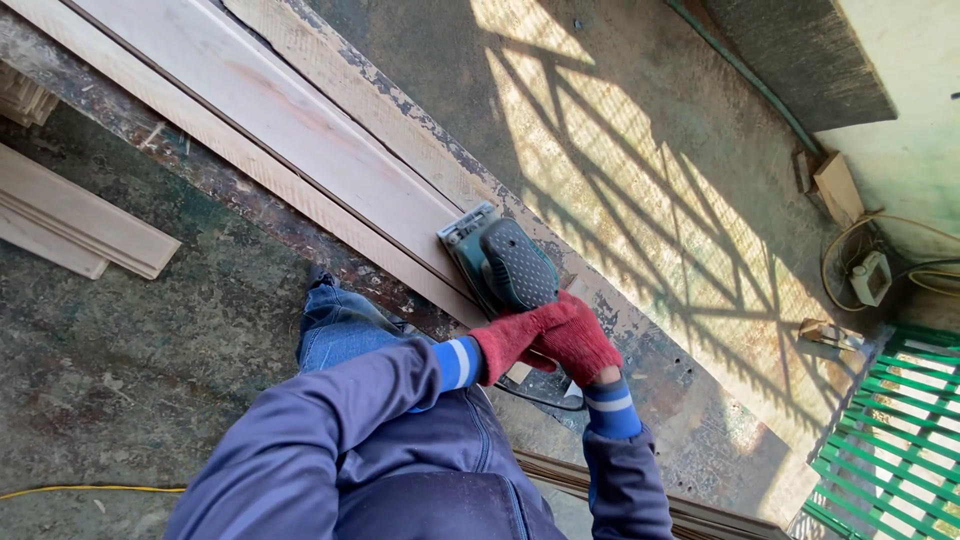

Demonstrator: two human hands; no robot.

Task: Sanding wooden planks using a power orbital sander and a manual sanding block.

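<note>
Your left hand (515, 340) and right hand (580, 338), both in red gloves, clench the sander (500, 262) together, pressing it flat on the pale board (300, 130) for even contact.

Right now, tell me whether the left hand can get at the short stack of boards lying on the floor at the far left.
Probably not without shifting. The left hand is on the sander, gloved, alongside the right hand. The boards lie well off to the side, beyond the knee; nothing blocks them.
</note>
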